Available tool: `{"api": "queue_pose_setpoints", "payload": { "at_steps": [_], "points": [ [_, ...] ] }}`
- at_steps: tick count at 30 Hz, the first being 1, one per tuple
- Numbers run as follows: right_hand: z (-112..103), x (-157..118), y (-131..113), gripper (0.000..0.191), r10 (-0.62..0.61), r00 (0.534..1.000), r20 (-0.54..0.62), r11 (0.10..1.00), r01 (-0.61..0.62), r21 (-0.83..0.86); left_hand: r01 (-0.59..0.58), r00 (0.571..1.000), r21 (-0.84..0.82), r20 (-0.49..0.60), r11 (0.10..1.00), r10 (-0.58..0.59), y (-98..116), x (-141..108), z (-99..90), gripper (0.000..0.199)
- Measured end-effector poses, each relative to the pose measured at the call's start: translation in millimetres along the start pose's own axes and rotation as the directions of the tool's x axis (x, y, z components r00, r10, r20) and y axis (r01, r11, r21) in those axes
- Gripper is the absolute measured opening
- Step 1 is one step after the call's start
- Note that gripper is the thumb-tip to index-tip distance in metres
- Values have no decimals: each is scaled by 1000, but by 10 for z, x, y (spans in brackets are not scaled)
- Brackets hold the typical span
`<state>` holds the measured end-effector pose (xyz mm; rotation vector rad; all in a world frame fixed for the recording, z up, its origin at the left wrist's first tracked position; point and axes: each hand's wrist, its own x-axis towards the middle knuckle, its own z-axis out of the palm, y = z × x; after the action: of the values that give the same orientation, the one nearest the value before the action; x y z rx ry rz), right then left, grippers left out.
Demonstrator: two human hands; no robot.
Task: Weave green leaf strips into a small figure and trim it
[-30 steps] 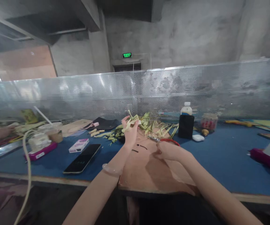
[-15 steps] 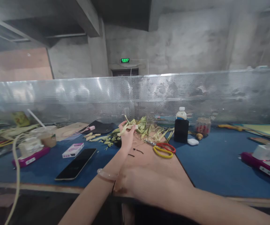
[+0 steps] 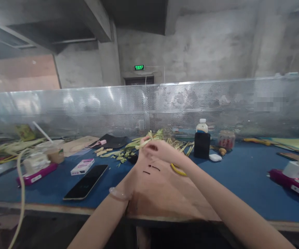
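Pale strips [image 3: 144, 142] sit in the left hand [image 3: 140, 155], fingers closed round them, over the brown board [image 3: 165, 197]; right hand [image 3: 159, 150] overlaps, grip can't be told; strips look light, bendy, easily torn; best pinched mid-length.

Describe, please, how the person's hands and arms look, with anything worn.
No gloves show on the left hand and right hand, and no sleeves on the visible forearms. A pale, translucent bangle circles the left one; the right shows none.
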<state>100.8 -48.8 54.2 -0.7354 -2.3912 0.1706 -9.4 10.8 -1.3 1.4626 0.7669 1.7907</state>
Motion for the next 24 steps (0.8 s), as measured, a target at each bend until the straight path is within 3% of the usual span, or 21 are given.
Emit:
{"api": "queue_pose_setpoints", "payload": {
  "at_steps": [2,4,7,10,16,19,24],
  "points": [
    [57,11,322,19,33,951,-307,988,-78,-135,-5,999,0,49,1000,5,-21,-2,9,38],
    [170,-37,588,21,33,912,-409,986,-97,-136,-26,997,33,73,999,23,-44,6,16,41],
    [294,-136,840,22,123,917,-379,991,-136,-7,-46,997,93,74,995,39,-68,22,13,43],
    [292,-190,963,24,236,893,-383,965,-168,204,-45,998,121,58,992,38,-80,37,-3,46],
    [224,-215,1005,24,427,883,-198,767,-237,596,-14,1000,113,22,993,12,-78,51,-18,47],
    [267,-212,942,26,475,864,-169,715,-267,646,-2,999,97,45,995,-2,-43,24,1,42],
    [344,-173,888,23,515,806,-292,724,-226,652,9,997,82,72,997,-15,-10,-11,34,39]
  ]
}}
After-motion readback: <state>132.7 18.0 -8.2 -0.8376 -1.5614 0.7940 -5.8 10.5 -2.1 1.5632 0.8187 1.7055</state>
